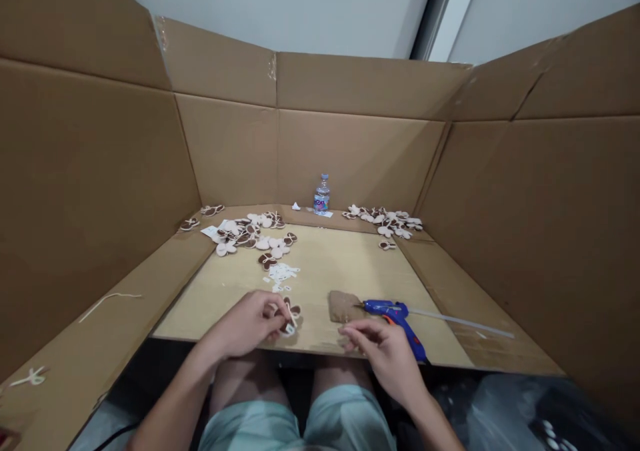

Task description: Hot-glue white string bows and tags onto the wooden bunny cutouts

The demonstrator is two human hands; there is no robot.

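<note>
My left hand (265,317) is at the board's front edge, its thumb and fingers pinched on a small brown flower-shaped piece (295,309) with white cord and a white tag. To the right, my right hand (373,341) hovers near the front edge with fingers curled and fingertips close together; whether something thin lies between them is too small to tell. Just beyond it, a blue glue gun (395,309) lies with its nozzle on a brown pad (343,306). Small white tags (283,272) are heaped beyond my left hand.
Brown and white flower pieces (245,232) are piled at the back left, with another pile (387,221) at the back right. A bottle (323,194) stands at the back. Cardboard walls (360,151) surround the board (340,257). Loose cord (107,301) lies left.
</note>
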